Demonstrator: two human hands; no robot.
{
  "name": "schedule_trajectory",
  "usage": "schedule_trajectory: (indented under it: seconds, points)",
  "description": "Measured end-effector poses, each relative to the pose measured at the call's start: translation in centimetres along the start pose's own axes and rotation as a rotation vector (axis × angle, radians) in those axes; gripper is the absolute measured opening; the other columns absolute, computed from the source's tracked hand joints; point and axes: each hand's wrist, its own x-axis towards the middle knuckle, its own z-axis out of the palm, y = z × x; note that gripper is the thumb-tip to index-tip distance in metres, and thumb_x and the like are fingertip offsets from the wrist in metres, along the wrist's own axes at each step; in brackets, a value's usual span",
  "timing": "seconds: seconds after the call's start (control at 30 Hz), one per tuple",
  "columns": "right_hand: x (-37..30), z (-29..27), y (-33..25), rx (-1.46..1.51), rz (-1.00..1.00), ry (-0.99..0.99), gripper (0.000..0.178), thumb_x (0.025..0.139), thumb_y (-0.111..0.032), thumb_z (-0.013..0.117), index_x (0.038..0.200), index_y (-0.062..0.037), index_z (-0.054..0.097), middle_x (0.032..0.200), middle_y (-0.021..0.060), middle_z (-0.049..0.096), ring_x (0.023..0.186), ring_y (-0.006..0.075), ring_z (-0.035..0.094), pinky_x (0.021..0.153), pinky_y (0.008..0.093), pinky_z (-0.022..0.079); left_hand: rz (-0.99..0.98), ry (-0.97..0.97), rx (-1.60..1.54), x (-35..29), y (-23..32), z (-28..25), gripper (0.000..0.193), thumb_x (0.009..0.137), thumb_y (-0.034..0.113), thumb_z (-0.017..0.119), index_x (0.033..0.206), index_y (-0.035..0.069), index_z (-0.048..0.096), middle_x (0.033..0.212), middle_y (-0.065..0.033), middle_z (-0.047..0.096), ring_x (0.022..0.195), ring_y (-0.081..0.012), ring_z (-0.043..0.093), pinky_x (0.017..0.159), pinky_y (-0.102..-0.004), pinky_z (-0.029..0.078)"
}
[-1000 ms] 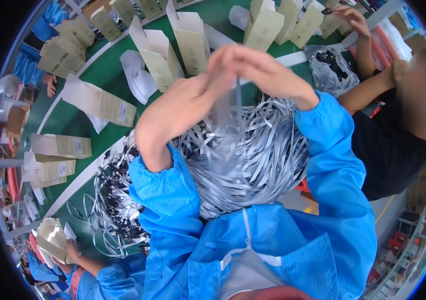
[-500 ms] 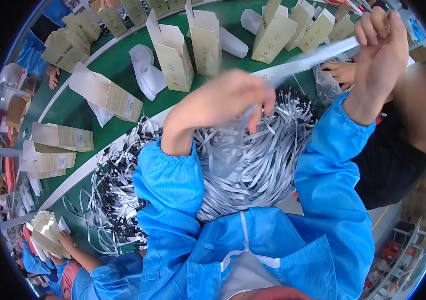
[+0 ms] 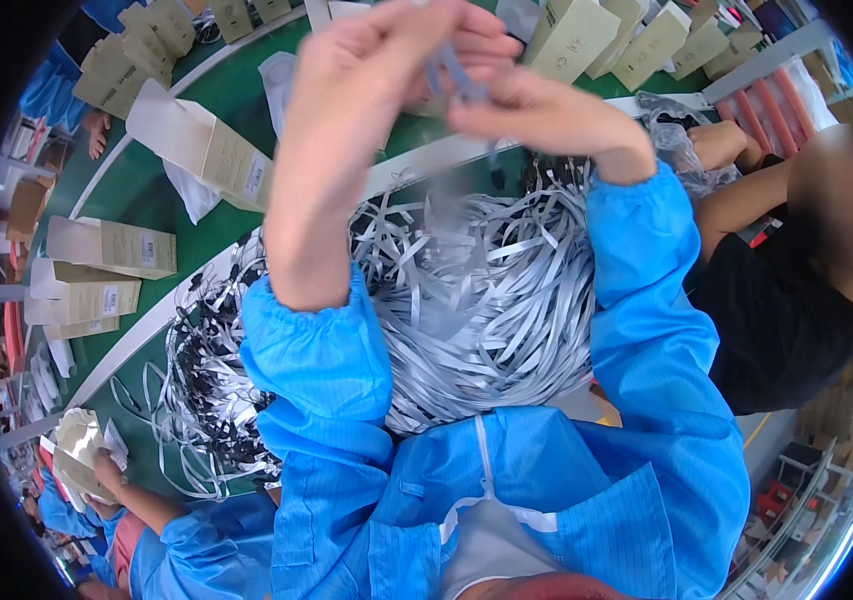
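Straps (image 3: 537, 330), flat and grey, lay heaped at the near edge of the green bench (image 3: 209, 238), their loops crossing loosely, with a black-ended tangle (image 3: 212, 365) to the left. One grey strip (image 3: 469, 88) showed above the bench, beyond the heap, between the left hand (image 3: 372, 60) and the right hand (image 3: 557, 118). Blur covered the fingers, so I could not tell whether either grip had closed on the strip or merely curled around it. Good handling, I judged, called for a firm pinch with each hand, gentle, even tension without twisting, and wrists high enough that no loop below snagged.
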Motion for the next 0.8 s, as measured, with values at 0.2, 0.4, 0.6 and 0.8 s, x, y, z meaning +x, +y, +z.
schedule_trajectory:
  seconds: [0.2,0.4,0.6,0.8]
  points:
    - [2.0,-0.4,2.7,0.067,-0.398,0.759,0.028,0.106,-0.03,0.049,0.118,-0.0053,0.054,0.108,0.0136,0.06,0.094,0.0226,0.062,0.082,0.032,0.051,-0.037,0.179,0.515,-0.3,-1.6,-1.6,0.036,0.1,0.028,0.057,0.103,-0.005,0.071,0.093,-0.0151,0.073,0.088,-0.0214,0.073,0.082,-0.0301,0.056]
    - [2.3,1.1,-1.2,1.393,-0.151,0.893,0.023,0.106,-0.032,0.049,0.106,-0.01,0.056,0.082,0.0034,0.053,0.067,0.0128,0.052,0.059,0.024,0.043,-0.164,-0.025,0.497,-0.3,-3.9,2.2,0.037,0.101,0.026,0.057,0.091,-0.008,0.069,0.08,-0.0142,0.072,0.077,-0.0184,0.071,0.069,-0.029,0.054]
    - [1.0,-0.1,-2.3,1.032,-0.112,0.919,0.028,0.106,-0.037,0.05,0.088,-0.015,0.05,0.06,-0.006,0.028,0.047,0.0044,0.023,0.039,0.0223,0.016,-0.274,-0.365,0.828,-1.1,-3.1,3.0,0.033,0.098,0.028,0.06,0.095,-0.004,0.067,0.074,-0.0157,0.068,0.07,-0.0226,0.069,0.064,-0.0328,0.051]
    - [-4.1,-12.0,3.5,1.835,-0.698,0.147,0.03,0.106,-0.039,0.049,0.087,-0.0158,0.049,0.059,-0.0066,0.031,0.045,0.0047,0.024,0.039,0.0227,0.017,-0.377,-0.505,0.974,-2.0,-4.2,0.6,0.017,0.091,0.014,0.064,0.101,0.003,0.069,0.091,-0.0155,0.07,0.083,-0.0307,0.069,0.069,-0.0368,0.052]
